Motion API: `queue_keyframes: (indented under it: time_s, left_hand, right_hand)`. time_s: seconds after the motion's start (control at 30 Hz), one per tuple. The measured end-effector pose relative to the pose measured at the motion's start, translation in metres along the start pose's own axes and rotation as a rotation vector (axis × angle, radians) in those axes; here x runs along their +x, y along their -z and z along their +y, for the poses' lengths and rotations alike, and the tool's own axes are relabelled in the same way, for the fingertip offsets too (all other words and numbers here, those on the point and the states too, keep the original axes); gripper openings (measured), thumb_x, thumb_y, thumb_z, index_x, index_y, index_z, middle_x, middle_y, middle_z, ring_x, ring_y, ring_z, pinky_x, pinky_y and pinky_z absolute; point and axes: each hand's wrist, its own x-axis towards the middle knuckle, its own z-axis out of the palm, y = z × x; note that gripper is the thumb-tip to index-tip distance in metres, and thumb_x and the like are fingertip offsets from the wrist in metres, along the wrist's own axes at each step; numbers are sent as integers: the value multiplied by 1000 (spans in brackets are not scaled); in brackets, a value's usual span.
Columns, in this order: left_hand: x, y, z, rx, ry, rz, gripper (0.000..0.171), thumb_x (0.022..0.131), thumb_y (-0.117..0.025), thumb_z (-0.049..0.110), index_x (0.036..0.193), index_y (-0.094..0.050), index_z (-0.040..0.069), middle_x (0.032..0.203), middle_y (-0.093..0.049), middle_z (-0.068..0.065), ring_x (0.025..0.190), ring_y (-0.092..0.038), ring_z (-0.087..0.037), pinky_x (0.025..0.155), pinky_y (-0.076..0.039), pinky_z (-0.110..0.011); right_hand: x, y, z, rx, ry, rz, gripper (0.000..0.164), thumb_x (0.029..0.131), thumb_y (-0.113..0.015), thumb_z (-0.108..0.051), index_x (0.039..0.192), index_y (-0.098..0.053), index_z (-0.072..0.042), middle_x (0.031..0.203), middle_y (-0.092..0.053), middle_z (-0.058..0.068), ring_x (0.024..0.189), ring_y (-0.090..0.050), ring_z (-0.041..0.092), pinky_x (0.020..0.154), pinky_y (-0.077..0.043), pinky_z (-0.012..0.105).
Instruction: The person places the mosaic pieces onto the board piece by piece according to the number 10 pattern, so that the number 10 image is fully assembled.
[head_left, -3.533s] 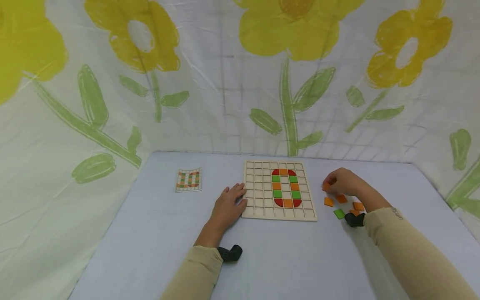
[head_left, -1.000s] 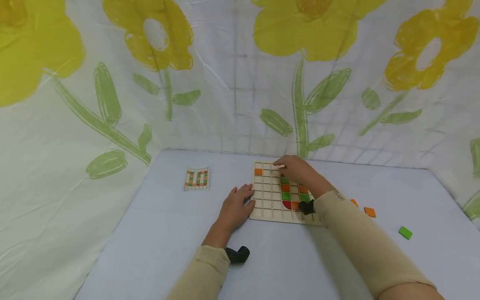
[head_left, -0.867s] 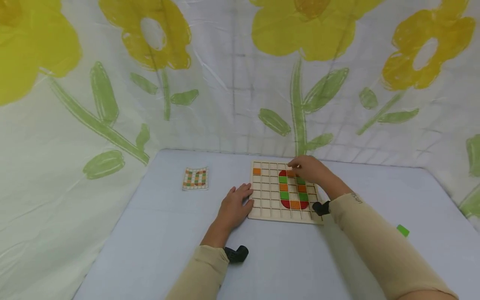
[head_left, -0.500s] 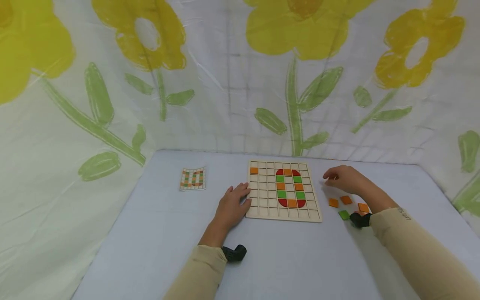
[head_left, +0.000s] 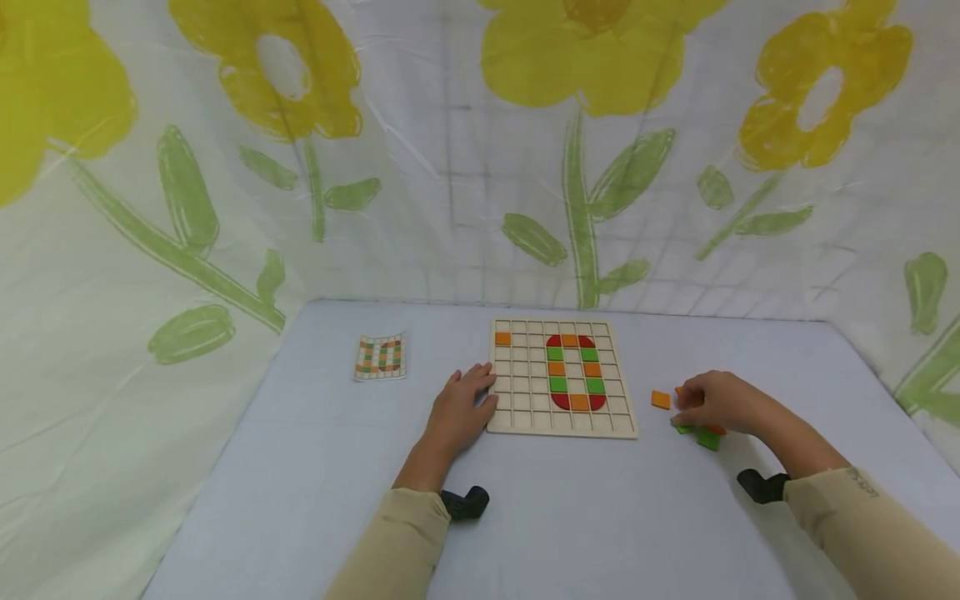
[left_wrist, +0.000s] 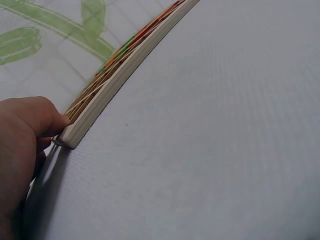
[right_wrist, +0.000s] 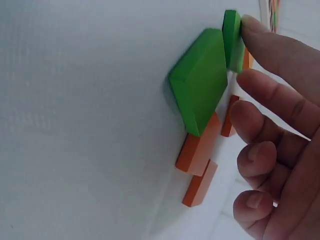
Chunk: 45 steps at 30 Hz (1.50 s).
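A pale wooden grid board lies on the table, with red, orange and green tiles forming a ring on its right half. One orange tile sits in its upper-left area. My left hand rests against the board's left edge with fingers extended; in the left wrist view its thumb touches the near corner. Right of the board, my right hand pinches a small green tile between thumb and index finger, other fingers curled. Another green tile lies beside it, partly over an orange tile.
A small pattern card with a coloured grid lies left of the board. An orange tile lies between the board and my right hand; several more are partly hidden by that hand. A flower-printed curtain hangs behind the table.
An orange tile has been set in the board's upper-left area. My right hand has come back from the board to the loose tiles and moved down onto a green one. My left hand stays put.
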Motion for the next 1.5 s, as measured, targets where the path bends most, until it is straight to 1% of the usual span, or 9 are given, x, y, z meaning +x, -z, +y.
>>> queue_keyframes:
  time_s: [0.17, 0.3, 0.43, 0.57, 0.77, 0.87, 1.1, 1.37, 1.5]
  left_hand:
    - [0, 0, 0, -3, 1, -1, 41, 96, -61, 23, 134, -62, 9, 149, -49, 2, 141, -42, -17, 124, -22, -36]
    - [0, 0, -1, -4, -3, 2, 40, 96, -61, 22, 134, -62, 8, 149, -50, 1, 141, -42, -17, 124, -23, -36]
    - [0, 0, 0, -5, 0, -1, 40, 96, -60, 23, 134, -61, 8, 149, -49, 2, 142, -41, -16, 124, -22, -35]
    - [-1, 2, 2, -31, 10, -15, 41, 96, -60, 22, 134, -61, 8, 150, -49, 1, 142, -41, -18, 125, -22, -37]
    - [-1, 1, 2, -16, 10, -13, 41, 96, -60, 23, 134, -61, 9, 149, -49, 1, 142, -41, -17, 124, -22, -37]
    - [-1, 1, 1, -16, 10, -7, 41, 96, -60, 23, 134, -61, 9, 149, -49, 2, 142, -41, -17, 124, -22, -36]
    - [-2, 2, 1, -36, 1, -2, 41, 96, -60, 22, 134, -61, 7, 149, -50, -1, 141, -42, -19, 124, -24, -38]
    - [-1, 1, 1, -31, -11, -1, 40, 96, -60, 22, 134, -61, 7, 149, -50, -1, 141, -43, -20, 124, -24, -38]
    - [-1, 1, 0, -35, 5, -7, 41, 96, -60, 23, 134, -61, 8, 149, -49, 1, 142, -42, -18, 124, -22, -36]
  right_hand:
    - [-4, -6, -3, 35, -3, -7, 27, 81, -79, -36, 88, -70, -12, 81, -62, -3, 74, -51, 15, 60, -45, 28]
    - [-4, -9, -5, 12, 42, 21, 19, 83, -78, -30, 82, -66, -15, 74, -59, -5, 70, -50, 13, 58, -42, 25]
    - [-5, -11, -9, -13, 73, 43, 19, 83, -78, -27, 79, -62, -17, 72, -57, -5, 70, -49, 13, 58, -40, 25]
    - [-5, -10, -14, -7, 85, 24, 16, 82, -79, -23, 82, -64, -16, 73, -56, -4, 70, -49, 13, 59, -41, 26]
    - [2, 7, -27, 105, 70, 8, 14, 84, -72, -9, 97, -68, -9, 81, -63, 1, 69, -59, 16, 60, -51, 28]
    - [12, 14, -38, 146, 82, 37, 17, 85, -71, -8, 102, -67, -8, 88, -66, 3, 73, -61, 18, 62, -54, 30]
    - [50, 12, -75, 143, 193, 129, 7, 88, -71, -10, 95, -70, -11, 96, -70, 5, 87, -67, 19, 71, -57, 31]
    - [98, 1, -119, 200, 216, 150, 19, 92, -67, -16, 110, -71, -12, 101, -69, 8, 87, -64, 21, 73, -57, 33]
    - [120, -5, -138, 195, 214, 156, 19, 91, -69, -18, 109, -68, -12, 104, -68, 9, 92, -64, 23, 75, -56, 37]
